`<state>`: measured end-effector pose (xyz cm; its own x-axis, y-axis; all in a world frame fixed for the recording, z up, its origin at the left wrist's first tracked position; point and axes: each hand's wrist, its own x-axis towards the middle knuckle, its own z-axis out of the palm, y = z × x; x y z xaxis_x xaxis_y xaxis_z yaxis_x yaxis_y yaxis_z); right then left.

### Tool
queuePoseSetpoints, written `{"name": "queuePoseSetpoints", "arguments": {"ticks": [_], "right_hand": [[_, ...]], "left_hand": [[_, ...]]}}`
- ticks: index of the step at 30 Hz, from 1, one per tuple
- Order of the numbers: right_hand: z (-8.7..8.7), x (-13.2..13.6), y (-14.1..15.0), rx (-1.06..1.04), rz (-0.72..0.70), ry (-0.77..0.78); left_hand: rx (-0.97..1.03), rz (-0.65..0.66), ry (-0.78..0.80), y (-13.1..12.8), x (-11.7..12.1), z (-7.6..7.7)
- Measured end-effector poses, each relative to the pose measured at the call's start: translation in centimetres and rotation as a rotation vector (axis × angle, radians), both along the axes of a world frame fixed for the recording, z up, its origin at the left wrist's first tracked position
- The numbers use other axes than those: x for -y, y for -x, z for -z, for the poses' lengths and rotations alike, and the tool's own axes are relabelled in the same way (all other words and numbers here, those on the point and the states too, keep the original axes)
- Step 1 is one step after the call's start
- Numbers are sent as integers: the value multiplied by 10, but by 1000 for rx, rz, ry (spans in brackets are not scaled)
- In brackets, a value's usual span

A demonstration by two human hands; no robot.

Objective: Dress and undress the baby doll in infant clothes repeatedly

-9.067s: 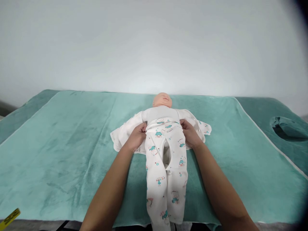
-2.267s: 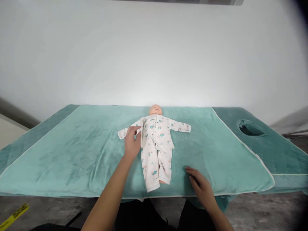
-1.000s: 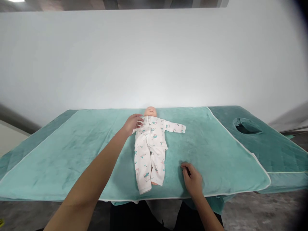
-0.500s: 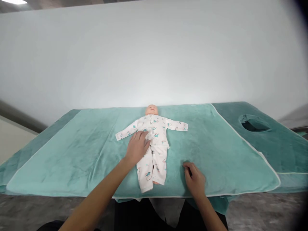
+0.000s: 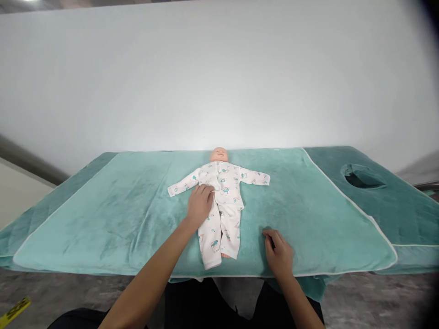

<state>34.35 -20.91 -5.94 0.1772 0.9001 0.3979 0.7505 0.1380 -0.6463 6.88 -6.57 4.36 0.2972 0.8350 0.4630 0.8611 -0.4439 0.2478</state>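
A baby doll (image 5: 219,154) lies on its back on a teal towel (image 5: 302,210), dressed in a white printed top (image 5: 224,183) and matching trousers (image 5: 219,230), with both arms spread. My left hand (image 5: 199,204) rests on the doll's side at the hem of the top, fingers curled onto the cloth. My right hand (image 5: 279,253) lies on the towel near the front edge, to the right of the doll's legs, fingers bent and holding nothing I can see.
The towel covers a dark teal massage bed (image 5: 404,205) with a face hole (image 5: 362,177) at the right end. A plain white wall stands behind. A yellow strip (image 5: 13,310) lies on the grey floor at lower left.
My left hand has shifted slightly up and right onto the doll's waist. The view has drifted a little. My right hand has stayed in place on the towel.
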Motion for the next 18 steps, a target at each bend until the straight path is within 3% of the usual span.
{"name": "queuePoseSetpoints", "arguments": {"ticks": [4,7,9,14,18], "right_hand": [[6,-1,-3,-8,-7,8],[0,0,-4,-23,-3,40],[-14,4,1,-60,-42,53],[-55,20,43,-107,-364,44],[-51,19,80,-19,-418,58]], "left_hand": [[-84,137,-27,9,34,0],[8,116,-41,23,62,11],[103,78,-17,30,85,24],[137,89,80,26,145,55],[-33,98,59,14,166,58]]}}
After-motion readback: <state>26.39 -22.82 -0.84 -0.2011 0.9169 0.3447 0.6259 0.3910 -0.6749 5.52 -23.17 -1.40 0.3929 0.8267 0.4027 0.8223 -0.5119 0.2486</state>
